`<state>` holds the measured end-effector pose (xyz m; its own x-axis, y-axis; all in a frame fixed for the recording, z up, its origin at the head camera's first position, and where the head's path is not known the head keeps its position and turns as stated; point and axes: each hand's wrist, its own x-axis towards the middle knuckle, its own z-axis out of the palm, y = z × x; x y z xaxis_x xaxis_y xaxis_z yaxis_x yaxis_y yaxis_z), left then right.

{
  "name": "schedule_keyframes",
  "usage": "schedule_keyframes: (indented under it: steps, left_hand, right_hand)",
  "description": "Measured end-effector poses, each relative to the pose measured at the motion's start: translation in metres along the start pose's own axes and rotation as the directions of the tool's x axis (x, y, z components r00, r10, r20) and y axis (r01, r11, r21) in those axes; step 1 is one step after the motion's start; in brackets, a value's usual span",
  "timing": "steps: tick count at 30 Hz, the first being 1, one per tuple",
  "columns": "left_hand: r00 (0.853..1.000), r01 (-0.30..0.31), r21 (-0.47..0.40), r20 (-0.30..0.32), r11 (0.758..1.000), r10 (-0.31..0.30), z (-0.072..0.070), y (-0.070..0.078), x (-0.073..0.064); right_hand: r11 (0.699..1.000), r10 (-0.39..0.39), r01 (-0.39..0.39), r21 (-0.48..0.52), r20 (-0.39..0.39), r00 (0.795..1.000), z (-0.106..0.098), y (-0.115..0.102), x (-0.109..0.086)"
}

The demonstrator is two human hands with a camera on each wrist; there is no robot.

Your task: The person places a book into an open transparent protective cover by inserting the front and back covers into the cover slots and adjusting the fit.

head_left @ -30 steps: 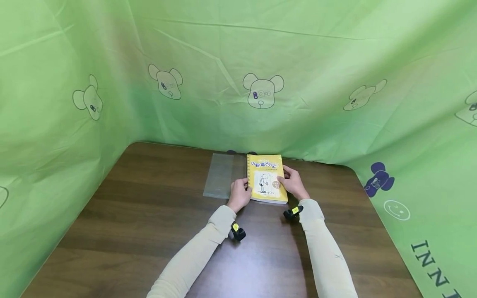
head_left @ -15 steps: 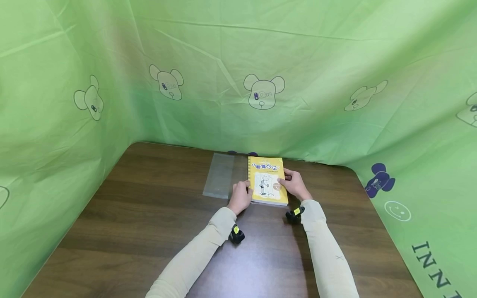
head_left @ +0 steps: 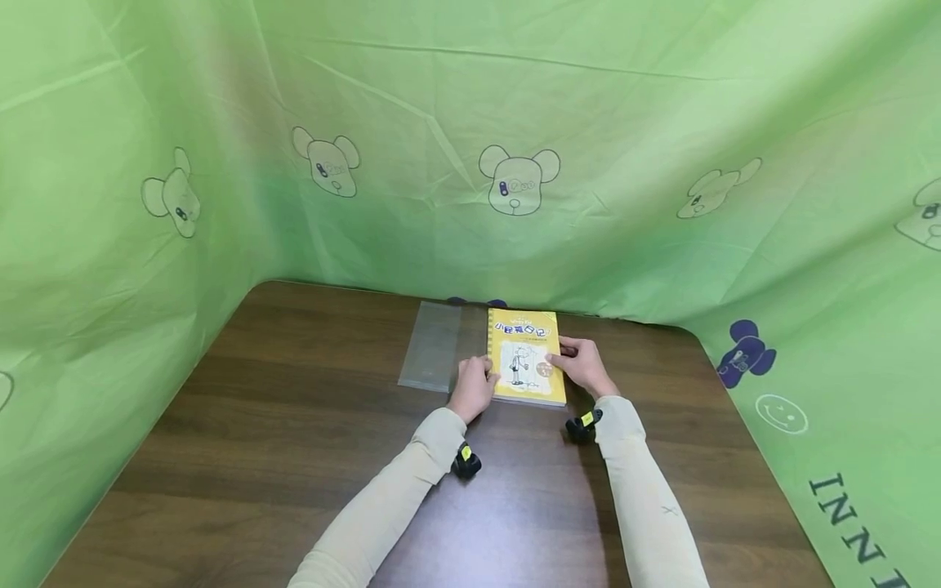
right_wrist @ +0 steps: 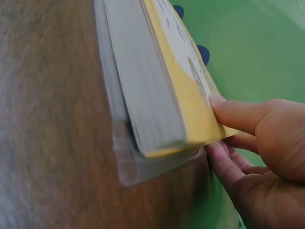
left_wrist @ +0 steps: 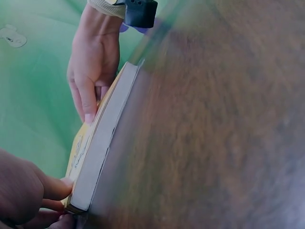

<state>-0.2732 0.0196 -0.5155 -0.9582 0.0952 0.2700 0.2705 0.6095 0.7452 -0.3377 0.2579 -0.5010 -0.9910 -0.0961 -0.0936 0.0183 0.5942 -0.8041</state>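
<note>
A thick yellow paperback book (head_left: pixel 524 355) lies face up near the table's far edge, on a clear plastic book cover (head_left: pixel 432 343) that spreads out to its left. My left hand (head_left: pixel 473 387) holds the book by the lower part of its spine, thumb on the front cover and fingers at the spine side. On the opposite side, my right hand (head_left: pixel 584 364) pinches the fore edge, its thumb (right_wrist: pixel 238 114) on the front and the other fingers below. A strip of the clear plastic (right_wrist: pixel 125 164) shows under the book's corner in the right wrist view.
The brown wooden table (head_left: pixel 294 457) stretches to both sides and toward me. A green cloth (head_left: pixel 412 122) printed with bear heads hangs close behind the table's far edge and along both sides.
Both hands and the book have shifted slightly toward me. The hands hold the book at the same two sides, and the clear cover's left flap still lies flat.
</note>
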Motion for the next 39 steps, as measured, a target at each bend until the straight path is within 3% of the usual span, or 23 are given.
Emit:
schedule_keyframes:
  steps: [12, 19, 26, 33, 39]
  left_hand:
    - [1.000, -0.003, -0.032, 0.000, 0.999, 0.003, -0.002, 0.001, 0.002]
    - [0.997, -0.062, 0.000, -0.039, 0.998, 0.062, 0.002, -0.005, 0.002]
    - [1.000, 0.019, 0.026, 0.013, 0.999, -0.019, 0.000, 0.004, 0.005]
    - [0.998, 0.055, 0.097, 0.030, 0.994, -0.058, 0.000, 0.011, 0.002]
    - [0.999, 0.044, 0.141, 0.025, 0.989, -0.048, 0.001, 0.015, -0.004]
  right_hand:
    - [0.999, 0.024, -0.022, 0.045, -0.030, 0.999, -0.004, 0.003, -0.007]
    - [1.000, 0.027, -0.027, -0.007, -0.028, 0.999, -0.004, -0.002, -0.009]
    - [0.994, -0.004, 0.001, -0.109, -0.026, 1.000, -0.003, -0.007, -0.006]
    - [0.991, 0.001, -0.006, -0.131, -0.041, 0.999, -0.002, -0.005, -0.008]
    - [0.992, -0.009, 0.003, -0.125, -0.045, 0.999, -0.003, -0.004, -0.014]
